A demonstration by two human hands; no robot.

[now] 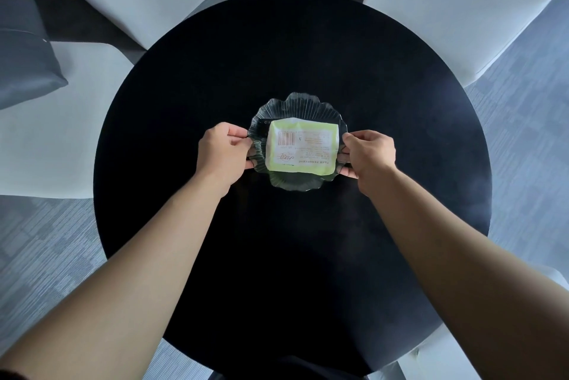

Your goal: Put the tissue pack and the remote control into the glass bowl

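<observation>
A ribbed glass bowl (300,104) with a scalloped rim stands in the middle of the round black table (292,256). Inside it lies the tissue pack (303,145), white with a green border and a barcode facing up. Under the pack's far left corner a dark remote control (262,125) shows only as a black strip; most of it is hidden. My left hand (220,153) grips the bowl's left rim between thumb and fingers. My right hand (369,154) grips the right rim the same way.
White seat cushions (446,4) ring the table at the back left, back right and left. A grey pillow (24,53) lies on the left seat. Grey carpet (523,133) surrounds the table.
</observation>
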